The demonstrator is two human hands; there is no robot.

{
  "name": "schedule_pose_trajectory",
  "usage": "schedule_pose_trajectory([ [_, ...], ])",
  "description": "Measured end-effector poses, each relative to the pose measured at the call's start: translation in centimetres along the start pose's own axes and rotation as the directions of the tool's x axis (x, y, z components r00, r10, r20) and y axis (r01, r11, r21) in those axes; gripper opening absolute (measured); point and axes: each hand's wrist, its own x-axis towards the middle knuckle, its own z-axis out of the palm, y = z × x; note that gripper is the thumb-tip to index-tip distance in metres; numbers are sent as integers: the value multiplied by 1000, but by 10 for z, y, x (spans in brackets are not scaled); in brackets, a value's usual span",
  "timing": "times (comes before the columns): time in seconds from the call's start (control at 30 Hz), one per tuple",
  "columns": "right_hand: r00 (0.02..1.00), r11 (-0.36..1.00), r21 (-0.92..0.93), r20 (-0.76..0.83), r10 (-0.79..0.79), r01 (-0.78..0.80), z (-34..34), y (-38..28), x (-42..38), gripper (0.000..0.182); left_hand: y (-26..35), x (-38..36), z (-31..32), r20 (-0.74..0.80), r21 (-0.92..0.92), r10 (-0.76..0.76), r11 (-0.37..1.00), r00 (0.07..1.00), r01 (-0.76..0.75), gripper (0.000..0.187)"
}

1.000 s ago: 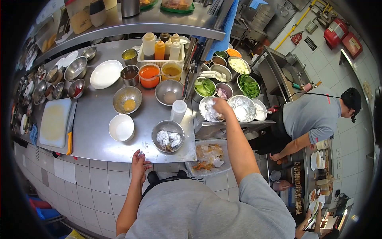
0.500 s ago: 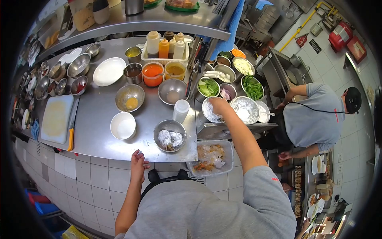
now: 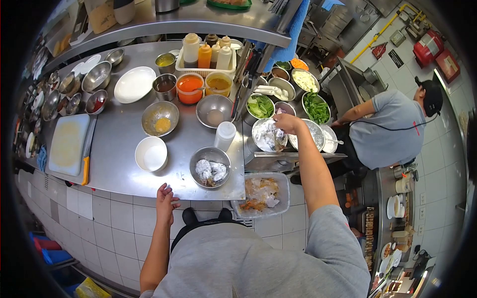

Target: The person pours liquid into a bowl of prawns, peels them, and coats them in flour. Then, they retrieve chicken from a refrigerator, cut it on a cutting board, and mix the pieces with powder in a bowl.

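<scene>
Shelf edge and a hanging blue cloth (image 3: 290, 37) cut off the far containers. What the right hand (image 3: 287, 123) grips is hard to make out — a pale, floury piece, held over the flour bowl (image 3: 263, 135) beside the steel counter (image 3: 119, 144). The left hand (image 3: 165, 202) rests loosely open at the counter's near edge — holding nothing.

Orange sauce tub (image 3: 190, 89), white bowl (image 3: 151, 154), green veg (image 3: 315, 107), yellow-handled knife (image 3: 87, 158).
</scene>
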Motion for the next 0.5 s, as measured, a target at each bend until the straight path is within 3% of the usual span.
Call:
schedule_pose_trajectory([
  [0.03,999,970,240,28,22,-28,0,8,3,49,0,0,0,1,-17,-4,1000,1000,4,47],
  [0.07,989,947,309,-94,118,-84,8,-14,-22,45,0,0,0,3,-34,-8,999,1000,8,46],
  [0.17,994,934,348,-43,103,-82,23,14,0,41,1,1,0,-6,-37,-26,999,1000,26,46],
  [0.2,987,995,-65,-146,62,-72,33,-12,-21,36,1,2,0,-4,-35,-26,999,1000,26,46],
  [0.23,987,995,-63,-145,62,-72,37,-10,-12,36,1,2,-1,-1,-37,-23,999,1000,23,46],
  [0.27,981,935,-352,-187,-42,-27,41,-15,-7,37,1,2,-1,1,-38,-22,999,1000,22,46],
  [0.3,969,791,-612,-196,-153,1,44,-19,-4,38,0,2,-1,1,-35,-25,999,1000,25,46],
  [0.37,965,820,-567,-249,-86,-73,40,-15,1,36,1,2,-1,6,-20,-18,1000,1000,18,46],
  [0.43,903,881,-472,-366,-225,28,43,-7,13,33,2,2,1,8,-11,-18,1000,1000,19,45],
  [0.5,928,875,-484,-326,-181,1,47,-6,26,32,2,3,3,3,-9,-16,1000,1000,16,45],
])
